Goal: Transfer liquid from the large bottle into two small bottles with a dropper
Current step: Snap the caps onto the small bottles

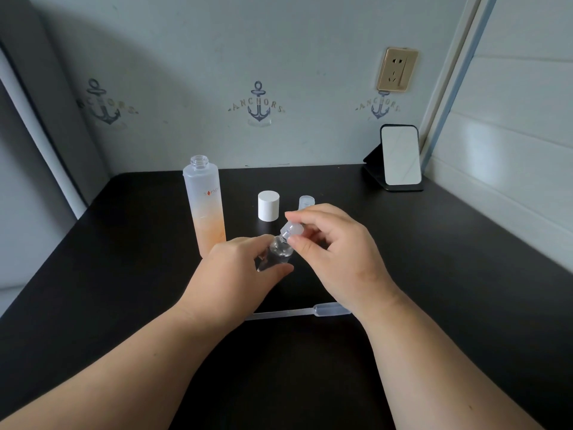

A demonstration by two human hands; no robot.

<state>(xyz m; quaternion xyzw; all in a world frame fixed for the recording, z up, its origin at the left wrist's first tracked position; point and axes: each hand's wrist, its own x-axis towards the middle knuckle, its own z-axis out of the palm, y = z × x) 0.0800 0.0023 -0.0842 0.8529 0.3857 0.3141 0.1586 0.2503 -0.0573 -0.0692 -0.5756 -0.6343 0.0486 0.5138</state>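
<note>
Both forearms reach in from the bottom edge over the dark tabletop [434, 243], and between them, just past my right wrist, the dropper [297, 312] lies flat on its side, bulb end tucked under that wrist. Up ahead, my left hand [245, 268] curls around a small clear bottle [277, 254], gripping it tilted, neck pointing up and to the right, some clear liquid showing inside. My right hand [335, 252] pinches the small cap [293, 230] at that bottle's neck between thumb and fingertips; I can't tell whether the cap sits fully on or is partly off.

Just behind my right hand, the top of a second small bottle [307, 202] peeks out, standing on the tabletop, most of it hidden by my fingers. Beside it to the left stands a white cap [268, 205], upright and apart from everything. Further left, the large bottle [204, 209] stands upright with its mouth uncovered, frosted, with orange colouring in its lower half.

Back right, a small mirror [401, 156] leans on its dark stand near the wall. On the wall above it sits a gold socket [397, 69], with anchor prints [258, 103] along the wallpaper.
</note>
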